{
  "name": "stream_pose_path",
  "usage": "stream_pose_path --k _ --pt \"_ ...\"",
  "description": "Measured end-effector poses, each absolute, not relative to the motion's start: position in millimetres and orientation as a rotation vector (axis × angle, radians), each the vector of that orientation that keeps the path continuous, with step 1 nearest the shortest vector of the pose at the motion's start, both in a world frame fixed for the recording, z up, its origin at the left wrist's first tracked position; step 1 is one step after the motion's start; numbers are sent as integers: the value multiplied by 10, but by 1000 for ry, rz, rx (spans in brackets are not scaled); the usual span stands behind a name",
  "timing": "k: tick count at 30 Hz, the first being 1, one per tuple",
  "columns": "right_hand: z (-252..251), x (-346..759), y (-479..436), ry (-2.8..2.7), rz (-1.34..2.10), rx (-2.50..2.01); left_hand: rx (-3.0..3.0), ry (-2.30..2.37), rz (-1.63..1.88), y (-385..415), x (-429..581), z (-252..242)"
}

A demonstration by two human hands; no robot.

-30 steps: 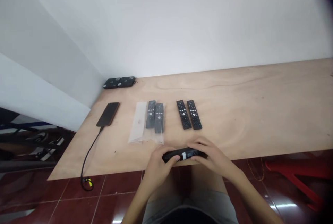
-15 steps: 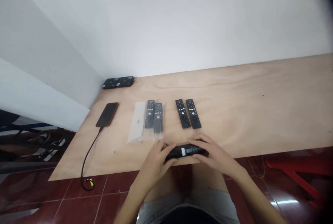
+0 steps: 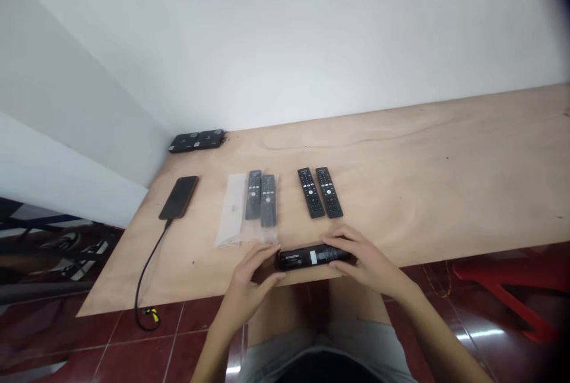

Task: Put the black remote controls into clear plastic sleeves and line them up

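A black remote control lies face down, crosswise at the near edge of the wooden table, showing a small white label. My right hand curls over its right end and grips it. My left hand sits just off its left end, fingers loosely spread, and appears to hold something dark that I cannot make out. Beyond them, two bare remotes lie side by side, and two more remotes in clear plastic bags lie to their left.
A dark phone with a black cable running off the table's edge lies at the left. Two small black boxes sit in the far left corner by the white wall. A red stool stands on the red tiled floor at right.
My left hand has come off the remote's left end and drawn back toward me. The remote has settled lower at the table edge, still under my right hand.
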State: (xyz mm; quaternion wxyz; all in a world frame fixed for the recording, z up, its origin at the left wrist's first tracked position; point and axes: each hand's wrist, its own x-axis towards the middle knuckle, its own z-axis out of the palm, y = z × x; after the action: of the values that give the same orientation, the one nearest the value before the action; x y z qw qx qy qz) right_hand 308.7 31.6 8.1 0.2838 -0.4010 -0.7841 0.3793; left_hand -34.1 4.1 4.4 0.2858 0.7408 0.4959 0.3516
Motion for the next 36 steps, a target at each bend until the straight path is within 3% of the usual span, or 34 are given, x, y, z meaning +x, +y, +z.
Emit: stream_pose_path --k 18,24,27,36 --pt "72 3086 301 -2150 978 -1041 2218 1174 914 72 80 128" --pt "68 3133 272 -1949 1000 -1193 2201 1704 1207 215 -619 187" --pt "26 3131 293 -1880 1001 -1240 2319 1961 1022 361 -1053 168" --pt "-7 3216 367 -1841 883 -1209 2367 1948 900 393 -1204 122"
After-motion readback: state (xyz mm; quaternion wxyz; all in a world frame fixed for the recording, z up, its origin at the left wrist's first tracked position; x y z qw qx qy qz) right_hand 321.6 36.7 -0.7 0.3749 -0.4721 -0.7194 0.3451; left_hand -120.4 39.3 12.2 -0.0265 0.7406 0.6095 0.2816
